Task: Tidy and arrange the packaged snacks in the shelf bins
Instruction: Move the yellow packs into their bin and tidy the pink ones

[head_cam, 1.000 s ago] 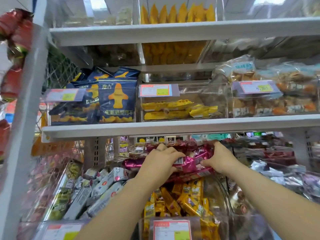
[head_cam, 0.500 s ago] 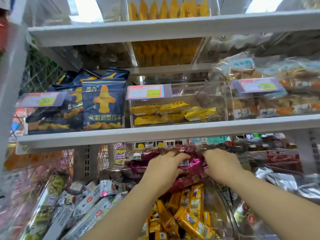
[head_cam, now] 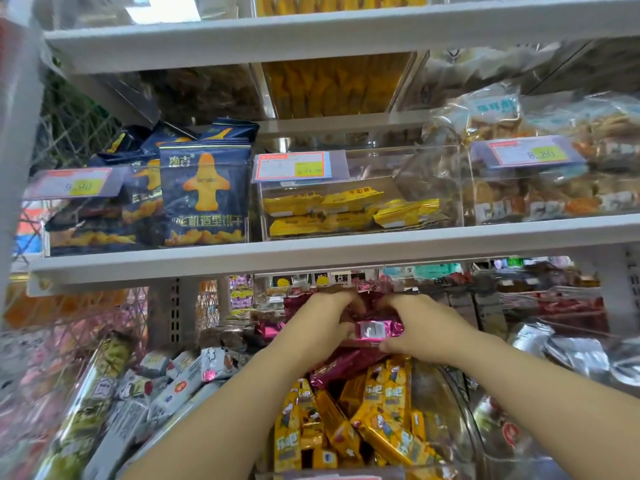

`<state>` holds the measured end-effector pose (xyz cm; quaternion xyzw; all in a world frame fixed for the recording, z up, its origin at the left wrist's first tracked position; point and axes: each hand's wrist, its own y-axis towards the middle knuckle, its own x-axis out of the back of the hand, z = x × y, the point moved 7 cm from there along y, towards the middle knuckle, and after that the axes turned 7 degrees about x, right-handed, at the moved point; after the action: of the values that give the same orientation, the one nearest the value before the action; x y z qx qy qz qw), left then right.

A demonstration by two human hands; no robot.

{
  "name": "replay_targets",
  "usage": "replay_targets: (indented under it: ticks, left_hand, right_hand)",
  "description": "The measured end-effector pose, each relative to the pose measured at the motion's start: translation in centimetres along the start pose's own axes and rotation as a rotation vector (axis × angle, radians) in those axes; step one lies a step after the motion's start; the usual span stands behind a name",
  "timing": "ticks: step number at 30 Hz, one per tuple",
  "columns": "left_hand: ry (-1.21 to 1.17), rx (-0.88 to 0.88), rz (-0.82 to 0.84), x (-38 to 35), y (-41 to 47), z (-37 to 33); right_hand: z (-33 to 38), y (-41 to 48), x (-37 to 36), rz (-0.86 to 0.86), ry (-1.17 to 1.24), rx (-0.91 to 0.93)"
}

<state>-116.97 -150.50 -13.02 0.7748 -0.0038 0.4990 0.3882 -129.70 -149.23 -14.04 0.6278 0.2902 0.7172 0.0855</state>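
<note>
Both my hands reach under the middle shelf into the back of a clear bin. My left hand (head_cam: 320, 322) and my right hand (head_cam: 420, 329) together grip a bundle of shiny magenta snack packets (head_cam: 375, 329), one with its white label facing me. More magenta packets (head_cam: 341, 370) lie just below them. In front, the same bin (head_cam: 457, 396) holds several yellow snack bars (head_cam: 384, 420) in a loose heap.
White and green packets (head_cam: 162, 389) fill the bin to the left; silver packets (head_cam: 568, 351) lie to the right. The white shelf board (head_cam: 311, 252) sits close above my hands, carrying navy airplane-biscuit bags (head_cam: 206, 199), a clear box of yellow packets (head_cam: 346, 209) and cracker bags (head_cam: 554, 195).
Both hands pushed deeper toward the back of the bin and closed together on the magenta packets. The camera moved closer and tilted up slightly.
</note>
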Motion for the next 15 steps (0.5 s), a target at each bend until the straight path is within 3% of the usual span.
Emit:
replay_targets:
  ticks: [6,10,15]
  left_hand:
    - [0.057,-0.001,0.125,-0.2,-2.3,0.7]
    - [0.136,0.057,0.420,-1.4,-4.0,2.0]
    - [0.217,0.134,0.616,-1.9,-5.2,2.8]
  right_hand:
    - [0.5,0.1,0.0,-0.138,-0.107,0.040]
    - [0.3,0.1,1.8,-0.340,-0.190,-0.008]
    - [-1.7,1.0,1.1,-0.329,-0.238,-0.101]
